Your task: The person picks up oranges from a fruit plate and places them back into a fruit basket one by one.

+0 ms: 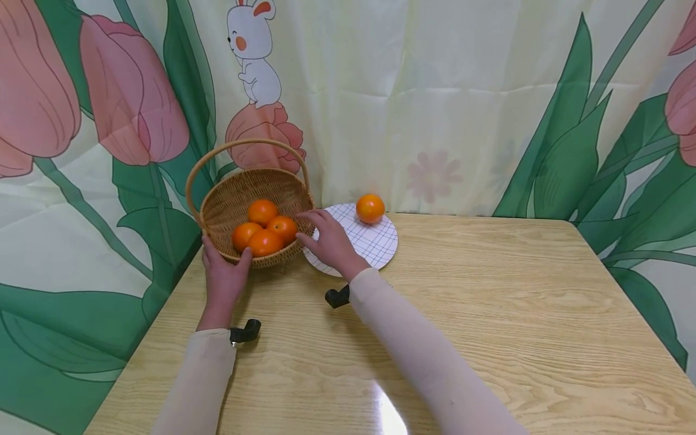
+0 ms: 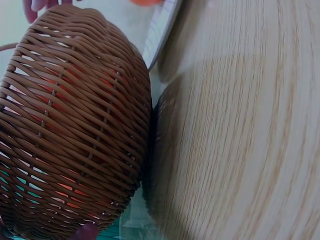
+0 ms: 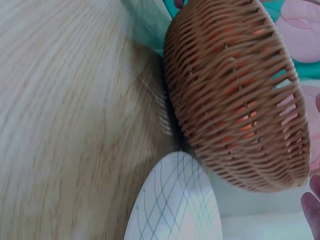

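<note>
A brown wicker basket [image 1: 228, 193] with a tall hooped handle [image 1: 247, 142] stands at the table's back left, tilted so its opening faces me. Several oranges [image 1: 265, 243] lie together inside it. My left hand [image 1: 224, 281] grips the front left rim, thumb over the edge and fingers along the outer side. At the basket's right rim is my right hand [image 1: 333, 243], its fingers spread and loosely bent, fingertips beside the nearest orange. In the right wrist view, its fingertips [image 3: 311, 212] show at the right edge, next to the wicker wall [image 3: 235, 100].
A round white plate [image 1: 375, 248] with a blue grid pattern sits right of the basket, partly under my right hand. One orange [image 1: 371, 208] rests on its back part. Behind the wooden table [image 1: 489, 302] hangs a printed curtain [image 1: 353, 90].
</note>
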### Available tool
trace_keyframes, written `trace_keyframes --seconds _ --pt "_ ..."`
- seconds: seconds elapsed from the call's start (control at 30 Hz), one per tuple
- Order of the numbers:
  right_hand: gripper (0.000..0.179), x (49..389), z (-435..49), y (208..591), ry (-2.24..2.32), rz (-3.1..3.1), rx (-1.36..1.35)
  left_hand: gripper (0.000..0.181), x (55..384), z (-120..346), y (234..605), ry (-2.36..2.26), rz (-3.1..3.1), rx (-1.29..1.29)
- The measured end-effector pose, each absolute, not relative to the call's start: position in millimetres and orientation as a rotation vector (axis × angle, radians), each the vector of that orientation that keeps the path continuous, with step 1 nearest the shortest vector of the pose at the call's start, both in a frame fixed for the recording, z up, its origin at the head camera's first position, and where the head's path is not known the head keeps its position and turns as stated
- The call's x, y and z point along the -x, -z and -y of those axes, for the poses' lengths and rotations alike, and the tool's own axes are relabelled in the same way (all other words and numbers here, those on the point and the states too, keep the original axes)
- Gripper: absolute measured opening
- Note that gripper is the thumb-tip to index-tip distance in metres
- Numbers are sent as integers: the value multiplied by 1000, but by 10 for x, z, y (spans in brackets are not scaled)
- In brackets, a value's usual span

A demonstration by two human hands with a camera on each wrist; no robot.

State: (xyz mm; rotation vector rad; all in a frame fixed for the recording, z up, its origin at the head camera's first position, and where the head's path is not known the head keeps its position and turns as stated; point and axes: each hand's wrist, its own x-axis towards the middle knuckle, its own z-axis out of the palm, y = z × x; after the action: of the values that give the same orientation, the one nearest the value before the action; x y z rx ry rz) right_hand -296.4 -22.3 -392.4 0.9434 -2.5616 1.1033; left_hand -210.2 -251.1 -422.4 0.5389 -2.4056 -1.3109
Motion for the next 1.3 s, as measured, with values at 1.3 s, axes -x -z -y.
trace_keyframes --seconds 1.3 --pt "55 3595 -367 4143 -936 2738 -535 106 2120 2513 4223 1302 2446 -581"
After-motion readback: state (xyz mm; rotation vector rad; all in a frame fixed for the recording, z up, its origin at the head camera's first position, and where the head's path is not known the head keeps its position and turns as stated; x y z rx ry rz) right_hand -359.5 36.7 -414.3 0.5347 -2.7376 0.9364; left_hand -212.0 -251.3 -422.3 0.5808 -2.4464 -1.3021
